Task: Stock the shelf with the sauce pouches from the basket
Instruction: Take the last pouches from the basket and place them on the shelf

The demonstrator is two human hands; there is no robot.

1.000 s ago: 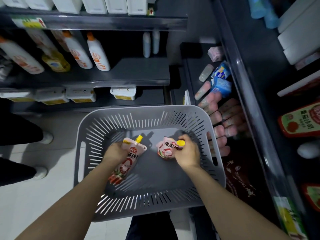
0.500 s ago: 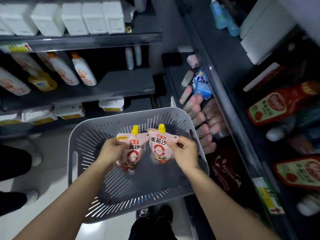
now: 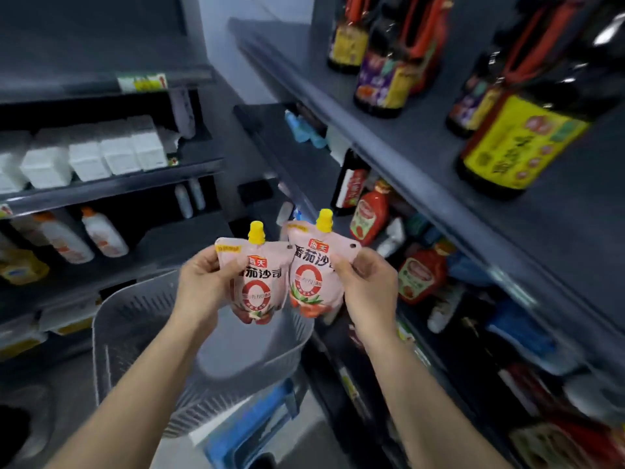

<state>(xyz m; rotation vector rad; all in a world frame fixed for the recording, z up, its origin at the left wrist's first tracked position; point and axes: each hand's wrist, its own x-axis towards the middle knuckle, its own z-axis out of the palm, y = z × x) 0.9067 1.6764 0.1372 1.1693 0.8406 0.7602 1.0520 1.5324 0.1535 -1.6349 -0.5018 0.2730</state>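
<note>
I hold two pink tomato sauce pouches with yellow caps upright, side by side, above the grey slotted basket. My left hand grips the left pouch by its upper left corner. My right hand grips the right pouch by its upper right corner. The pouches touch each other in the middle. The basket below shows no other pouch in its visible part. The dark shelf with red ketchup bottles runs along the right.
Large dark soy sauce bottles stand on the upper right shelf. White boxes and white bottles fill the shelves on the left. A blue object lies under the basket. Blue packets sit lower right.
Both hands have lifted the two pouches up out of the basket and toward the right shelf. My view has tilted up, bringing the upper shelves into sight.
</note>
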